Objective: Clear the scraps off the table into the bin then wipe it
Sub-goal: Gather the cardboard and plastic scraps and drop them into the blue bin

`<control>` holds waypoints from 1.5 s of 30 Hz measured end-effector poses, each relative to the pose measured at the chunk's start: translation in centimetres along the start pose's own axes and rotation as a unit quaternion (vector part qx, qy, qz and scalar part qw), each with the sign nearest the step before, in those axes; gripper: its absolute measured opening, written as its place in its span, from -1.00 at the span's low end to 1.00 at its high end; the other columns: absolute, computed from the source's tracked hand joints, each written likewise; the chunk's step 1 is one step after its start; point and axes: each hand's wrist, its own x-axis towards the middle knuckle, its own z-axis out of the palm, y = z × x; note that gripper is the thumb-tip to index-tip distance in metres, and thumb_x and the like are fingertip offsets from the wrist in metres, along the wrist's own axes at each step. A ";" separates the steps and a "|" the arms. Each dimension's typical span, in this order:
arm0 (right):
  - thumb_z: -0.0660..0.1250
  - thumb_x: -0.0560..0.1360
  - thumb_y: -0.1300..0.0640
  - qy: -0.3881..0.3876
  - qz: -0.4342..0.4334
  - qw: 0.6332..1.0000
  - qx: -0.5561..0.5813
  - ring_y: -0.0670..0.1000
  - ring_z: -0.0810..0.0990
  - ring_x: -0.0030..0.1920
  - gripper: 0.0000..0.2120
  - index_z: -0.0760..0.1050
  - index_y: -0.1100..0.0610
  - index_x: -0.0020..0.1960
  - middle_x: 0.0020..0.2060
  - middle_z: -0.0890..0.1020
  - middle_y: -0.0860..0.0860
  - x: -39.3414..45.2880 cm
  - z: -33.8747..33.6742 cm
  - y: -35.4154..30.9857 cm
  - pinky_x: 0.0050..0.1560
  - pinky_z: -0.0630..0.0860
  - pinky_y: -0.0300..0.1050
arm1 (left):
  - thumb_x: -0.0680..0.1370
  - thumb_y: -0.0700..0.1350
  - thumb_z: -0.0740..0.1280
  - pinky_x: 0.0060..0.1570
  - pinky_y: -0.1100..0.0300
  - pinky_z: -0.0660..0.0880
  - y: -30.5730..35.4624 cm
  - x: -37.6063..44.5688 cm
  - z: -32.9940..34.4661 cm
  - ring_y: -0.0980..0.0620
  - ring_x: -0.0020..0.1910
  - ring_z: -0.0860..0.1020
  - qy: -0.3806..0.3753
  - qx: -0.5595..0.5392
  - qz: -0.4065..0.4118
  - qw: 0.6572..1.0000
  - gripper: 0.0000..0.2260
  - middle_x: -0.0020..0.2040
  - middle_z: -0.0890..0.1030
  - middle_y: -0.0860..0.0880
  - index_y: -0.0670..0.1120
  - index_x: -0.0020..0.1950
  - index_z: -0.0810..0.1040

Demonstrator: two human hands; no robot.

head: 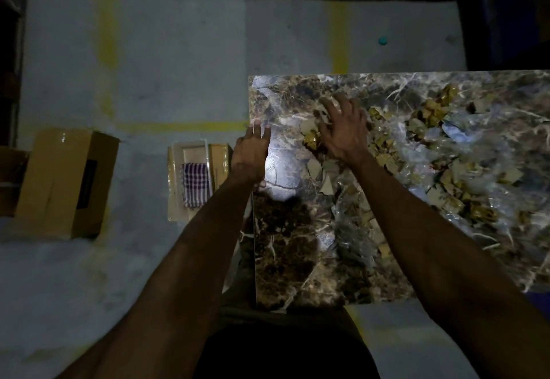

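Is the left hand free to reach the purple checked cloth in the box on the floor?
Probably yes: the left hand looks unburdened at the table edge, and the purple checked cloth lies uncovered just below.

Two bare forearms are seen reaching in from the bottom edge, with no sleeves, watch or bands visible on them. The left hand point(250, 152) and the right hand point(342, 131) are ungloved, and no rings can be made out. At the bottom centre, dark clothing is seen, its details lost in the dim light.
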 end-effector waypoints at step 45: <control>0.34 0.59 0.05 -0.104 -0.057 0.993 0.003 0.30 0.17 0.57 -0.39 0.30 0.11 0.60 0.56 0.34 0.11 -29.1 2.5 10.6 0.53 0.14 0.28 | 0.52 -0.12 0.43 -0.02 0.30 0.53 20.6 -24.7 12.4 0.03 -0.01 0.62 0.031 -0.462 -0.061 0.884 -0.67 0.12 0.59 -0.04 -0.01 0.29 0.60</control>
